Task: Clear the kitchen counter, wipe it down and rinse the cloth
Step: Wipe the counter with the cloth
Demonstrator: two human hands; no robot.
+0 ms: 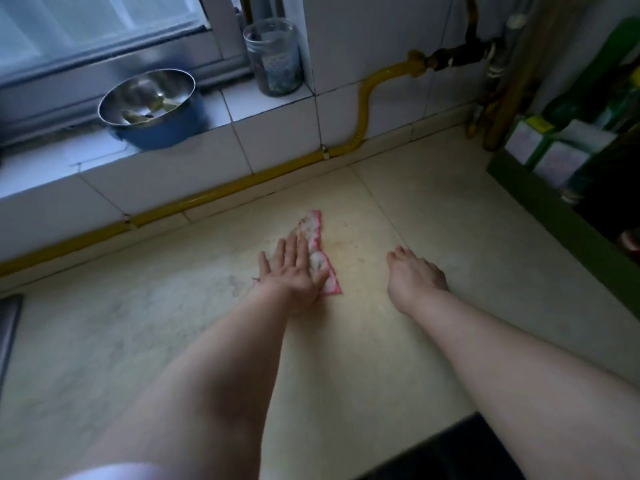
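A white cloth with a pink hem (316, 233) lies flat on the pale stone counter (433, 216), near its middle. My left hand (294, 268) presses down on the cloth with fingers spread flat, covering its near part. My right hand (414, 271) rests on the bare counter a short way to the right of the cloth, fingers curled down onto the surface, holding nothing. A faint yellowish stain (346, 247) shows on the counter between the cloth and my right hand.
A yellow gas pipe (221, 190) runs along the tiled back wall. On the window ledge sit a steel bowl on a blue pot (147, 98) and a glass jar (273, 57). A green rack with boxes and bottles (568, 150) stands at right. A sink edge (8, 327) shows at left.
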